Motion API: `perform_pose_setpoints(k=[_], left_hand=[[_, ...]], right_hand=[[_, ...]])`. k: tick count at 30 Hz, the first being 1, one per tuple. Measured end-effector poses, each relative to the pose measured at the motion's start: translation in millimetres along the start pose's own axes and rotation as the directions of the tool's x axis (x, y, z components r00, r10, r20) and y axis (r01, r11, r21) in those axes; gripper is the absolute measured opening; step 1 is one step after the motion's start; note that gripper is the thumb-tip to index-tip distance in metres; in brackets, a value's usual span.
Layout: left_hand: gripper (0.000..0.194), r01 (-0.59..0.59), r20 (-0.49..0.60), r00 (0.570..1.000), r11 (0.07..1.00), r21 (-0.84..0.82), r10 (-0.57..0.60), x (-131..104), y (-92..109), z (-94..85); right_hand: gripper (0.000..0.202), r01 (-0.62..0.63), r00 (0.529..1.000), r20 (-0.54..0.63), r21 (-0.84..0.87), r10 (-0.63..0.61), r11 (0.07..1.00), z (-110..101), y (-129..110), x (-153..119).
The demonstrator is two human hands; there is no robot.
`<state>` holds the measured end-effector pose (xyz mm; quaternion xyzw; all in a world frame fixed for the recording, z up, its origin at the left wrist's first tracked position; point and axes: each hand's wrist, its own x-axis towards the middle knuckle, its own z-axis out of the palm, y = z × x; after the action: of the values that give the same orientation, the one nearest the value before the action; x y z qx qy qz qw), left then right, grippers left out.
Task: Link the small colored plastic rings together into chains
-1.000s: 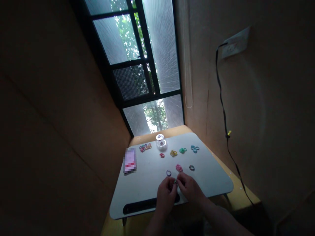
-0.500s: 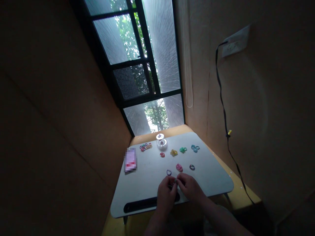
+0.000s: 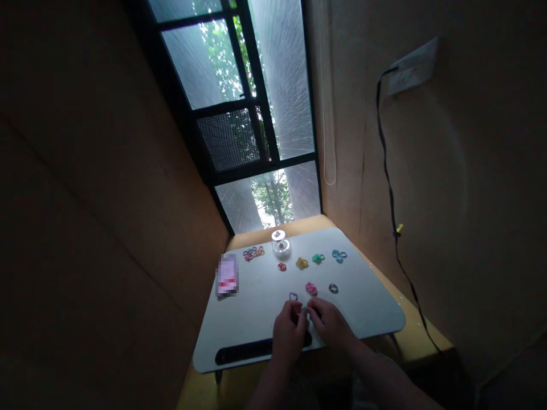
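My left hand (image 3: pixel 289 330) and my right hand (image 3: pixel 328 323) meet above the front of a white folding table (image 3: pixel 248 319). Pinched between their fingertips is a small green hair tie (image 3: pixel 304 308), mostly hidden by the fingers. A purple hair tie (image 3: pixel 293 296) lies just beyond my left fingers. Pink hair ties (image 3: pixel 311 288) sit in a small pile beyond my right fingers, with a dark one (image 3: pixel 333 288) to their right. Farther back, red ones (image 3: pixel 282 266), yellow ones (image 3: pixel 302 263), green ones (image 3: pixel 318 258) and blue ones (image 3: pixel 339 256) form separate groups.
Mixed-colour hair ties (image 3: pixel 253 253) lie at the back left, beside a clear round container (image 3: pixel 281 248). A blurred pinkish item (image 3: pixel 227 275) is near the left edge. A black slot (image 3: pixel 243 352) runs along the table's front. A cable (image 3: pixel 387 165) hangs down the right wall.
More of the green hair tie shows between my fingertips, as my fingers have shifted slightly around it. The things on the table lie where they were.
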<state>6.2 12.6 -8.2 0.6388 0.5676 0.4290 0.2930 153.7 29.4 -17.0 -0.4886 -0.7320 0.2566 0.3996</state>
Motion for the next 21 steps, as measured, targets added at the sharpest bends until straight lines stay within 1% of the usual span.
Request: perform_pose_setpoints(k=[2, 4, 10, 13, 16, 21], left_hand=[[0.022, -0.015, 0.006, 1.0, 1.0, 0.028, 0.015, 0, 1, -0.8], [0.021, -0.003, 0.015, 1.0, 1.0, 0.009, 0.003, 0, 2, -1.4], [0.021, 0.078, 0.05, 0.996, 0.982, -0.173, -0.07, 2, -1, -1.5], [0.022, 0.097, 0.054, 0.995, 0.967, -0.237, -0.086, 2, -4, -1.6], [0.025, 0.081, 0.038, 0.997, 0.966, -0.244, -0.074, 3, -6, -1.9], [0.026, 0.052, 0.022, 0.999, 0.981, -0.186, -0.048, 4, -9, -1.2]], right_hand=[[0.016, 0.002, 1.0, -0.005, 0.016, -0.002, 1.0, -1, -1, 0], [0.015, 0.006, 1.0, -0.012, 0.028, -0.006, 1.0, -1, -2, 0], [0.015, 0.022, 1.0, -0.009, 0.029, -0.022, 0.999, -2, -3, 0], [0.015, 0.024, 1.0, -0.001, 0.018, -0.024, 1.0, -2, -2, 1], [0.016, 0.033, 0.999, 0.016, 0.016, -0.033, 0.999, -2, -2, 1], [0.016, 0.046, 0.999, 0.015, 0.007, -0.046, 0.999, -2, -2, 1]])
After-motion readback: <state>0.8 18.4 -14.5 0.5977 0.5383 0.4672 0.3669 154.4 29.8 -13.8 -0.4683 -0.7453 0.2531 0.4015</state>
